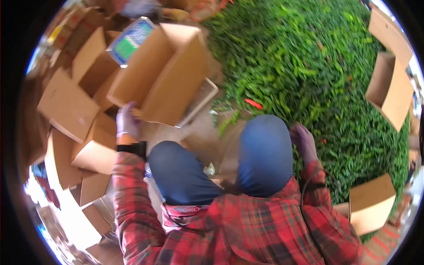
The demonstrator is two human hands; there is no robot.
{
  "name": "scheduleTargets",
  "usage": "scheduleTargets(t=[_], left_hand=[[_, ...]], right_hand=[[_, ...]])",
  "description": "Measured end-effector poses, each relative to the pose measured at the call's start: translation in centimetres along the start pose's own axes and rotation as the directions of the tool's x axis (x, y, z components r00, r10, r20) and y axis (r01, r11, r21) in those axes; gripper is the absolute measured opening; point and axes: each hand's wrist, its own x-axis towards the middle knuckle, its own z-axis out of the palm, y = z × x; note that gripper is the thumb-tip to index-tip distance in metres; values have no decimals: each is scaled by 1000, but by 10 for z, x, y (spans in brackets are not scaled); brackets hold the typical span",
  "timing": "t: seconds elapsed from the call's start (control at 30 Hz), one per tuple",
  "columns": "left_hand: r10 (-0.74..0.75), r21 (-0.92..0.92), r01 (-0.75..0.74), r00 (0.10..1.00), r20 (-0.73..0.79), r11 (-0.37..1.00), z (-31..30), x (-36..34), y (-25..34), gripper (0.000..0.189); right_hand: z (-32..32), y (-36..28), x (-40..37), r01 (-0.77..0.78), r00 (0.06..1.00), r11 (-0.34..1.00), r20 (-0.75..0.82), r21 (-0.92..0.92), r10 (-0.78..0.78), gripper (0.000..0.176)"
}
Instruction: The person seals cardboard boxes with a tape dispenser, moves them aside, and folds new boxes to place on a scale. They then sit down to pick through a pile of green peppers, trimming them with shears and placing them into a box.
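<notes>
Purple-gloved, my left hand [126, 120] is closed on the near lower corner of an open cardboard box [176, 81]. The box is tilted, with its hollow side facing up and left, and nothing shows inside it. Beside my right knee, my right hand [304, 142], also gloved, is at the edge of a large heap of green chili peppers [300, 57]. Its fingers are loosely extended and no object shows in them. A single red pepper [253, 104] lies at the near edge of the heap, just beyond my knees.
Several open cardboard boxes [68, 106] are piled along the left. A box with a blue and green label [132, 40] stands behind the held one. More boxes [388, 88] sit at the heap's right edge, another box [373, 205] at lower right. Part of a person [141, 9] shows at top.
</notes>
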Motion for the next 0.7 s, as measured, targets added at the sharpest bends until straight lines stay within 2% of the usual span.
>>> scheduleTargets(t=[0.03, 0.07, 0.1, 0.13, 0.17, 0.2, 0.23, 0.27, 0.3, 0.33, 0.37, 0.4, 0.43, 0.47, 0.5, 0.53, 0.57, 0.6, 0.63, 0.67, 0.7], left_hand=[[22, -15, -22, 999, 40, 1000, -6, 8, 10, 21], [38, -22, -39, 999, -20, 999, 4, -7, 26, 25], [97, -90, -92, 994, 46, 992, 0, -5, 31, 24], [306, 125, -307, 952, 26, 944, -8, -12, 33, 27], [501, 348, -471, 865, 5, 810, -17, -20, 36, 32], [658, 573, -636, 723, 208, 518, -13, -39, 39, 35], [759, 682, -718, 519, 393, 138, -10, -59, 43, 38], [710, 450, -700, 680, 183, 554, 68, -113, 56, 42], [594, 492, -681, 725, 349, 543, 96, -143, 59, 48], [442, 569, -650, 759, 477, 503, 109, -153, 54, 48], [218, 548, -803, 593, 775, 236, 134, -157, 54, 50], [24, 515, -783, 557, 830, 348, 157, -158, 35, 56], [-224, 607, -668, 572, 789, 431, 179, -153, 14, 59], [-409, 678, -549, 543, 734, 488, 194, -139, -24, 57], [-582, 777, -473, 518, 627, 416, 199, -117, -75, 63], [-669, 807, -547, 518, 534, 221, 212, -102, -109, 70], [-733, 793, -609, 529, 427, 22, 223, -88, -141, 78], [-740, 861, -507, 563, 368, 42, 226, -70, -187, 85], [-748, 915, -400, 588, 308, 62, 225, -56, -229, 92], [-561, 903, -430, 747, 357, 2, 228, -54, -257, 93], [-338, 893, -447, 851, 403, -61, 235, -56, -281, 94]], right_hand=[[11, -1, 7, -17, 1000, 998, -27, -52, 15, 47], [15, 0, 18, -38, 999, 994, 25, -100, 41, 49], [20, 2, 33, -51, 994, 988, 92, -146, 65, 51], [23, 12, 49, -54, 993, 974, 90, -221, 76, 52], [25, 27, 69, -55, 991, 954, 97, -294, 87, 54], [30, 39, 85, -52, 989, 930, 108, -363, 97, 55], [38, 48, 99, 23, 989, 885, 141, -465, 49, 57], [46, 57, 111, 98, 984, 824, 180, -559, 5, 59], [53, 66, 119, 171, 974, 746, 223, -644, -31, 60], [62, 75, 124, 167, 972, 726, 237, -668, -6, 59], [74, 83, 131, 172, 967, 705, 256, -688, 14, 59], [86, 90, 142, 187, 959, 685, 281, -704, 27, 58], [96, 99, 154, 272, 941, 642, 337, -717, -23, 55], [106, 109, 166, 354, 917, 596, 393, -721, -68, 52], [116, 117, 176, 434, 886, 543, 449, -719, -115, 50], [130, 121, 186, 481, 870, 493, 466, -725, -163, 47], [146, 121, 196, 526, 849, 439, 485, -729, -212, 44], [158, 119, 203, 566, 825, 381, 504, -731, -258, 41], [165, 115, 208, 572, 820, 386, 506, -723, -267, 40], [173, 108, 216, 579, 815, 390, 506, -716, -282, 39], [181, 100, 224, 587, 810, 393, 504, -708, -300, 38]])
